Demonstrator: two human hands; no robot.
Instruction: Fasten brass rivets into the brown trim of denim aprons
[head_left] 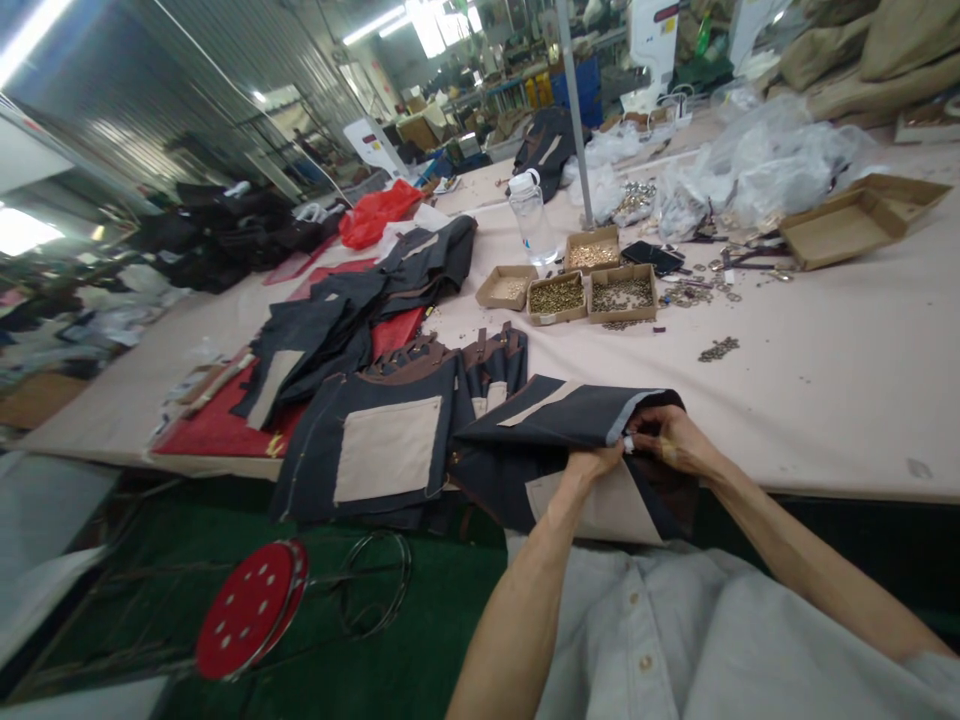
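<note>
A dark fabric piece [577, 412] with beige patches and a grey folded edge lies at the table's front edge, in front of my body. My left hand [598, 461] is closed on its folded edge. Just right of it, my right hand [667, 440] is at the same edge with bent fingers pinched together near a small white thing [628, 443]. What the right fingertips hold is too small to make out. Left of the hands lies a stack of dark pieces [390, 450] with a beige pocket.
Small cardboard boxes of metal parts [556, 297] stand mid-table beside a clear bottle [531, 215]. Loose metal rings [718, 349] lie nearer. An open carton [844, 230] and plastic bags [772, 165] are at the back right. A red stool [247, 610] stands below left.
</note>
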